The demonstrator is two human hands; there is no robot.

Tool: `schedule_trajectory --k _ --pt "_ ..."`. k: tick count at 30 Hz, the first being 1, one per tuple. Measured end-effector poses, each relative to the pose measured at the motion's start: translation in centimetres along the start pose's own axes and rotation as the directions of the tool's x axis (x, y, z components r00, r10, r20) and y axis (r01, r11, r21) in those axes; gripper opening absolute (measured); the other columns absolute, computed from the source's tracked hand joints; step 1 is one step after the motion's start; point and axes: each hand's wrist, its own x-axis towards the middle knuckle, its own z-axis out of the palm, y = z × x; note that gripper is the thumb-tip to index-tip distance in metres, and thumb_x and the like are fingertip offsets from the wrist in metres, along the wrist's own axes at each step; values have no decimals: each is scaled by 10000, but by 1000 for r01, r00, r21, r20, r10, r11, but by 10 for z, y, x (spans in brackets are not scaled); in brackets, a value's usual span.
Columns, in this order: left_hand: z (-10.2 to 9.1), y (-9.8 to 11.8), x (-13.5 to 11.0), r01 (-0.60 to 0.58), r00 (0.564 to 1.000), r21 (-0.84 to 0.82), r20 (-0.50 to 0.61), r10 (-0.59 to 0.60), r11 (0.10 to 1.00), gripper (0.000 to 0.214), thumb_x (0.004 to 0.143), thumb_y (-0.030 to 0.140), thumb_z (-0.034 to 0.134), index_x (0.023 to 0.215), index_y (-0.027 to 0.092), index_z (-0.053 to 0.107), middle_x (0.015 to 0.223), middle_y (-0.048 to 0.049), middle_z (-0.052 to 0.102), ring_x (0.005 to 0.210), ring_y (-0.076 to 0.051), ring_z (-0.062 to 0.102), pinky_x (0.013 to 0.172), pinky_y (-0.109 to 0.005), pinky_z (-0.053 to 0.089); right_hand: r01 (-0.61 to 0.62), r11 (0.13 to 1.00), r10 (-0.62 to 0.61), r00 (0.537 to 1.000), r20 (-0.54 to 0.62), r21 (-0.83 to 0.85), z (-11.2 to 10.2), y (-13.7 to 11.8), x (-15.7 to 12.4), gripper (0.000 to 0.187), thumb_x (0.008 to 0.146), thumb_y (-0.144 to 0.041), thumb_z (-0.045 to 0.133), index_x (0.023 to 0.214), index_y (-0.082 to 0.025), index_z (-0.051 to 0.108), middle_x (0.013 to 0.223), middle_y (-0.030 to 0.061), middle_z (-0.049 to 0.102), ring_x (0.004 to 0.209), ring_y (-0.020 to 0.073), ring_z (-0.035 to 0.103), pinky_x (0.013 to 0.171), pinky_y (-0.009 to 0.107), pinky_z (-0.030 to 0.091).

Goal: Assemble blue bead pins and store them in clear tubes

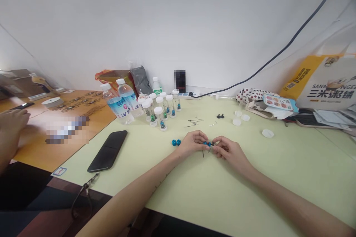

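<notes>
My left hand (191,143) and my right hand (226,150) meet above the pale green table top (250,177), their fingertips pinching a small piece of blue beads on a thin metal pin (208,144). The fingers partly hide this piece, and its exact shape cannot be made out. A thin pin end points down below the left fingers. Two loose blue beads (176,142) lie just left of my left hand. Several thin metal pins (195,121) lie farther forward on the table, apart from both hands.
Several capped clear vials (158,115) and two water bottles (120,102) stand at the back left. A black phone (107,151) lies left of my hands. Loose white lids (267,133) and a patterned bag (258,100) sit right. Another person's hand (12,122) rests on a neighbouring wooden desk (33,148).
</notes>
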Motion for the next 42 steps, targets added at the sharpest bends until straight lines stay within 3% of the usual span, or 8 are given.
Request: schedule_trajectory --k 42 --pt "1 -1 -1 -18 1000 22 -10 18 1000 403 546 315 790 857 143 600 826 -63 649 758 -150 617 716 -281 477 5 1000 -5 1000 5 -9 0 0 1 270 806 -447 523 933 -210 553 656 -2 609 594 145 572 570 265 469"
